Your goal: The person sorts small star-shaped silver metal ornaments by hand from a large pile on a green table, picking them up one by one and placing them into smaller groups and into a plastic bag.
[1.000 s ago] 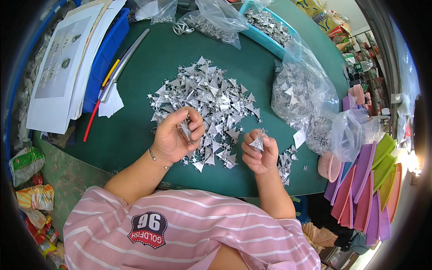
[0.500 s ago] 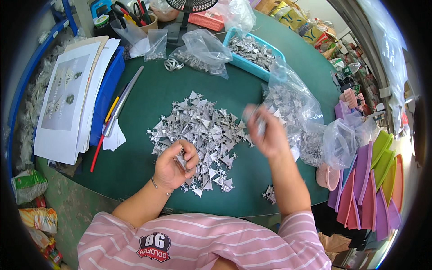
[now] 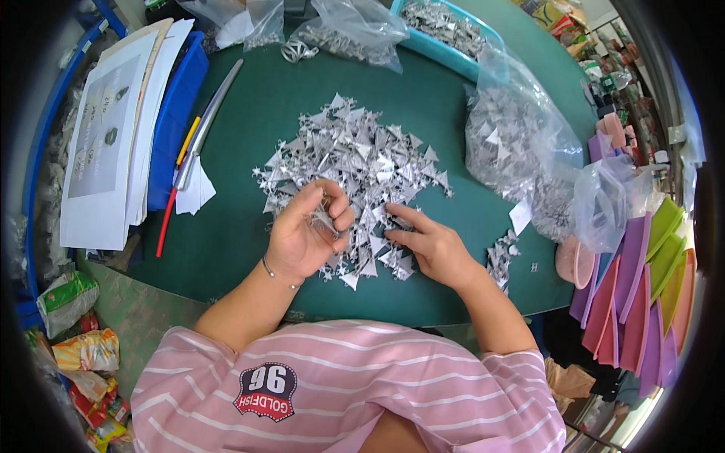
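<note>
A pile of small silver-grey metal pieces [image 3: 355, 155], many triangular with starry points, lies on the green table. At its near left edge my left hand [image 3: 308, 232] is curled, palm up, around several of these metal pieces [image 3: 323, 215]. My right hand [image 3: 438, 248] reaches in at the pile's right edge. Its index and middle fingers stretch apart, with their tips on the pieces; the thumb is hardly visible. Right of my right forearm lies a smaller heap of similar pieces [image 3: 501, 258].
Clear plastic bags of metal pieces [image 3: 513, 143] lie at the right, beside a pink cup [image 3: 574, 263] and colourful plastic bins [image 3: 627, 294]. A light-blue tray [image 3: 483, 69] stands at the back. At the left are papers [image 3: 106, 158], a blue bin [image 3: 175, 121] and a silver tapered rod [image 3: 211, 121].
My right hand has gone from beside the plastic bag, where it was blurred, down to the pile's near right edge. My left hand stays curled around its pieces. The whole view has shifted.
</note>
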`<control>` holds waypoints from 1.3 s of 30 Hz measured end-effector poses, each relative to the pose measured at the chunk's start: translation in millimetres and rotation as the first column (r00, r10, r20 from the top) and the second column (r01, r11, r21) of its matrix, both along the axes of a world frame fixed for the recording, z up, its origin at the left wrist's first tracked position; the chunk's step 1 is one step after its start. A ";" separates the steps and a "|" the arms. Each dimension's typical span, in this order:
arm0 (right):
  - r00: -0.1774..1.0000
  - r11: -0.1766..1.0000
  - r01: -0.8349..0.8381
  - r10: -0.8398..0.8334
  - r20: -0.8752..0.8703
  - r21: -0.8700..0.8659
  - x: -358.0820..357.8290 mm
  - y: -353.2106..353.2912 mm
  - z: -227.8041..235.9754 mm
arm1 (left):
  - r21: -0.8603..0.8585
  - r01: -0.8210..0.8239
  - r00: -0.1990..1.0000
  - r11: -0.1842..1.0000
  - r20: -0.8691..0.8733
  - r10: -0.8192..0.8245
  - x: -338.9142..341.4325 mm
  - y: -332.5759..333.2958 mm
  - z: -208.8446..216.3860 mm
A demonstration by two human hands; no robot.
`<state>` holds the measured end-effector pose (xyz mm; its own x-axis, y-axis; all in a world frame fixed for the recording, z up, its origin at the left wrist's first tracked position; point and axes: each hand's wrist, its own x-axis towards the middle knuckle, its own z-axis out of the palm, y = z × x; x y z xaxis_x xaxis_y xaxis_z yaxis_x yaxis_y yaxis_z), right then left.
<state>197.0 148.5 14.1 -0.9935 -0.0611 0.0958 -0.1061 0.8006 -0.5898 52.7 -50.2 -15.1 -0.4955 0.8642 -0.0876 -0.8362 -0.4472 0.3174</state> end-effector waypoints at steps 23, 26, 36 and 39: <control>0.782 0.783 0.613 -0.620 -0.061 -0.106 58.8 23.4 -11.6 | -0.045 0.040 0.983 0.998 -0.179 -0.047 5.7 4.7 -5.4; 0.816 0.822 0.569 -0.569 -0.098 -0.035 52.8 7.1 -16.1 | -0.046 0.043 0.983 0.998 -0.176 -0.050 5.8 5.4 -4.7; 0.883 -0.243 0.370 -0.209 0.421 -0.897 64.8 11.2 -13.3 | -0.062 0.039 0.983 0.997 -0.176 -0.049 5.5 5.3 -5.7; 0.969 -0.570 0.171 -0.050 0.241 -0.804 66.9 14.0 -16.5 | -0.200 0.040 0.976 0.979 -0.203 -0.082 10.3 7.4 3.4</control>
